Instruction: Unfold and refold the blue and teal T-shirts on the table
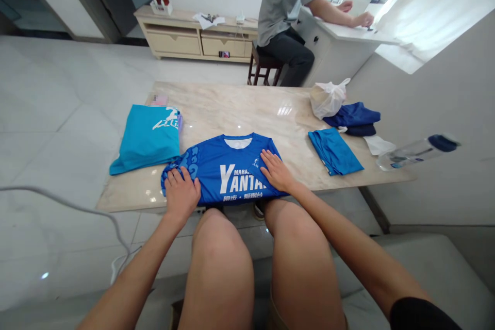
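Currently both hands lie flat, grip open: left hand [181, 192] and right hand [275, 170] pressing blue shirt [228, 169] onto surface [240, 108].

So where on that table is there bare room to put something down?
The widest bare patch on the table lies beyond the blue shirt, between the teal folded shirt and the plastic bag. The right end is crowded: small folded shirt, dark clothes, bottle.
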The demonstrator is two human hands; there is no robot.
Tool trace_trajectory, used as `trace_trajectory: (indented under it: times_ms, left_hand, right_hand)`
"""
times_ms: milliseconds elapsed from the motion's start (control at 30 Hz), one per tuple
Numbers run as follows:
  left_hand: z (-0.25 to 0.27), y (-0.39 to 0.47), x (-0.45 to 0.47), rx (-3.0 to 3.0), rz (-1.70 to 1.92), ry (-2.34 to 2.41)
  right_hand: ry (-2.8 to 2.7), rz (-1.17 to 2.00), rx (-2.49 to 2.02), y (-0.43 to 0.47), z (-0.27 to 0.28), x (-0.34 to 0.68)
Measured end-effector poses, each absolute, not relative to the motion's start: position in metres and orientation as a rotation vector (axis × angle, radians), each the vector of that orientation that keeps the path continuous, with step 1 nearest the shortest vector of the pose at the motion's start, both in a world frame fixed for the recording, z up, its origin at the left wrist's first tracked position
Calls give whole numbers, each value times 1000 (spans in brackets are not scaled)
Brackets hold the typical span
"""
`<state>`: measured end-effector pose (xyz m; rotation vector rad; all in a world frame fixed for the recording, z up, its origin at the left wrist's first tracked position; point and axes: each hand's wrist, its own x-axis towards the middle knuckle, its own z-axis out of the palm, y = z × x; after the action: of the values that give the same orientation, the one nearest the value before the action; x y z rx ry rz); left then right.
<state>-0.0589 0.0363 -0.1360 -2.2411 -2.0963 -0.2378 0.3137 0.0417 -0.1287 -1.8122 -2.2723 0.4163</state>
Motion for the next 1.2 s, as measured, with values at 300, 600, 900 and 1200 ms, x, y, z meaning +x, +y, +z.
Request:
trace_trajectory:
  times_ms: [300, 600, 900, 1200]
  left_hand:
    - [-157, 97, -18, -2339, -320, -2086]
    - [-158, 168, 4, -2283, -396, -2172]
    - [-164, 93, -24, -2149, -426, -2165]
    - [-159, 83, -27, -2153, -454, -2195]
  right_hand:
    - [-2153, 245, -2062, 83, -157, 359]
    - [-2089, 200, -2066, 125, -166, 382]
    - [-1639, 80, -2049, 50, -194, 432]
    - [-1681, -112, -2083, 29, -195, 433]
